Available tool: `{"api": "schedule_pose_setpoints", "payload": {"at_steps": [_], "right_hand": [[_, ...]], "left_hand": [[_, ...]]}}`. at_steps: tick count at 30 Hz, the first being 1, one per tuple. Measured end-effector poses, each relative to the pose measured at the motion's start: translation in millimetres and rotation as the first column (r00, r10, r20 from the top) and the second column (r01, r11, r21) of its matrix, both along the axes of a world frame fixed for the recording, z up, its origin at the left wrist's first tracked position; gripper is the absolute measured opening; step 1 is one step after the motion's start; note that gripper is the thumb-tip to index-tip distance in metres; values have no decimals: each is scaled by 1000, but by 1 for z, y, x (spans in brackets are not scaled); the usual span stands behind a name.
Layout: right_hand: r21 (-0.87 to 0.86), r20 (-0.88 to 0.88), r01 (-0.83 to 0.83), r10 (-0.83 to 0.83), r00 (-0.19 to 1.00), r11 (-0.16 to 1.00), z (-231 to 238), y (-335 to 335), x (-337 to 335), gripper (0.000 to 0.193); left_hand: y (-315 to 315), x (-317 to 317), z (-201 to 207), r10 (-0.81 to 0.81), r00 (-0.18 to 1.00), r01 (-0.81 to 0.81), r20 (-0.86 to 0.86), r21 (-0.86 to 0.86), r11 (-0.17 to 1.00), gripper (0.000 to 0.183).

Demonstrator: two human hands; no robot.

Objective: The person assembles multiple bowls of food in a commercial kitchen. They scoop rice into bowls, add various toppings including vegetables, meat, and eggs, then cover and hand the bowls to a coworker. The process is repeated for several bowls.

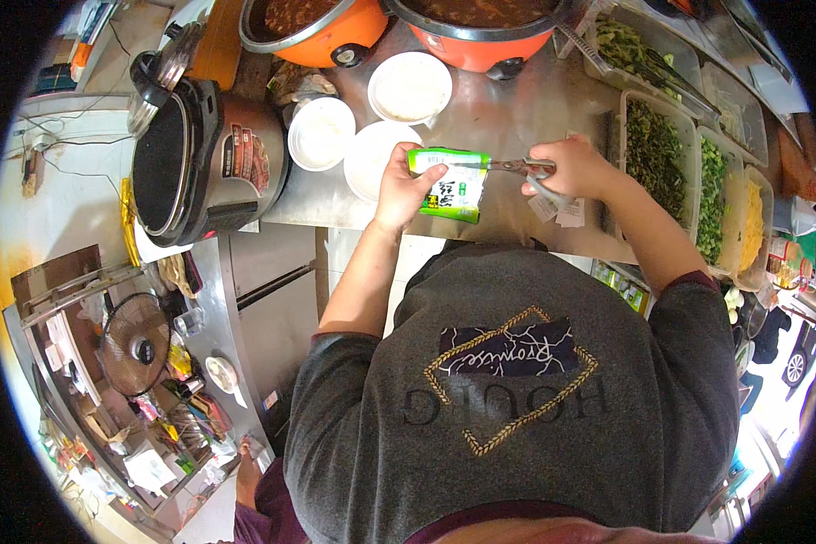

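My left hand [406, 189] pinches the left side of a small green and white packet [458, 198], thumb across its front. In my right hand [576, 169] is a pair of scissors [521, 167], its blades pointing left along the packet's upper edge. Whether the blades have cut into it I cannot tell. Small pale tags or scraps of paper [568, 214] show just below the scissors' handles. Left of the packet stands a white bowl [364, 165], partly hidden by my left hand. Another white bowl [322, 134] and a third bowl [410, 88] stand beside it.
Two orange cookers [331, 47] with dark food stand at the back of the steel counter [517, 118]. A large pressure cooker [236, 154] is at the left. Clear tubs of chopped greens [655, 156] and yellow shreds [751, 222] line the right. A fan [136, 343] stands lower left.
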State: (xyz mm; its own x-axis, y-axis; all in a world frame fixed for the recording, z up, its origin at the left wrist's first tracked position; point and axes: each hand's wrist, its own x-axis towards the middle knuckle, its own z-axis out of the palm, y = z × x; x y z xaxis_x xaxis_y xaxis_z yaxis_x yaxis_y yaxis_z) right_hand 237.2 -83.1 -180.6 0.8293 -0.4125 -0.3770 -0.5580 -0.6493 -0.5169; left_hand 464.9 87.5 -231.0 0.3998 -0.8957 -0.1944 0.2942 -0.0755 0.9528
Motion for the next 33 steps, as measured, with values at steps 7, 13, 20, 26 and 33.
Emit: {"api": "schedule_pose_setpoints", "payload": {"at_steps": [7, 13, 20, 26, 33], "right_hand": [[41, -41, 144, -142, 989, 989, 9, -6, -19, 53], [54, 25, 217, -218, 976, 975, -13, -14, -25, 58], [196, 207, 324, -362, 909, 925, -56, -33, -30, 66], [224, -49, 551, -555, 831, 804, -89, -79, -46, 72], [-139, -191, 447, -467, 863, 884, -81, -124, -22, 65]], "left_hand": [[-18, 7, -11, -226, 974, 226, 4, 70, 972, 21], [-59, -12, -27, -319, 944, 312, 83, 87, 946, 26], [-124, -31, -35, -576, 791, 523, 209, 259, 812, 26], [-160, -40, -34, -628, 726, 548, 280, 316, 775, 30], [-119, -16, -34, -506, 626, 445, 593, 262, 857, 28]]}}
